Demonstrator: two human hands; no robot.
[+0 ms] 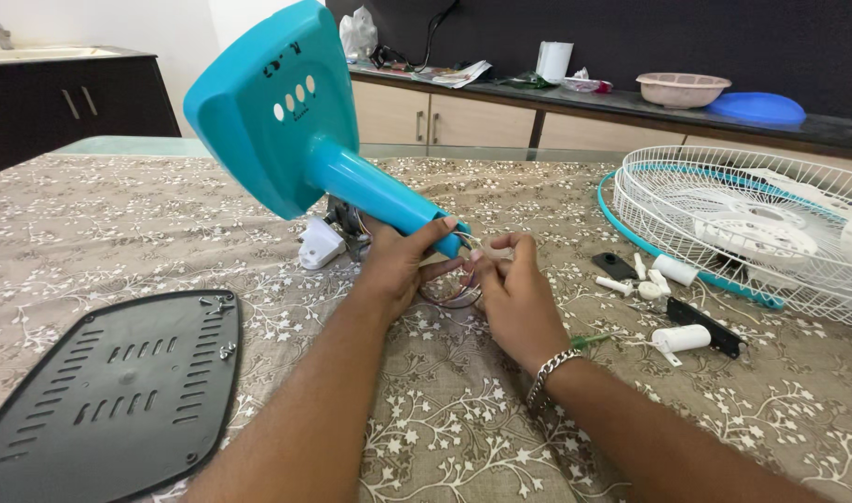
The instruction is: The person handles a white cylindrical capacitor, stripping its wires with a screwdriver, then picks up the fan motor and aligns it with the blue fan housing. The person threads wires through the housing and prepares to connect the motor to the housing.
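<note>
The teal fan base is gripped at its neck by the left hand, long axis rising leftward; thin wires are pinched by the right hand just beside it.

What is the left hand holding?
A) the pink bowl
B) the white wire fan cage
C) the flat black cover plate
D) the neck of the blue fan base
D: the left hand wraps around the neck of the blue fan base, while the white wire fan cage and the flat black cover plate lie untouched on the table.
</note>
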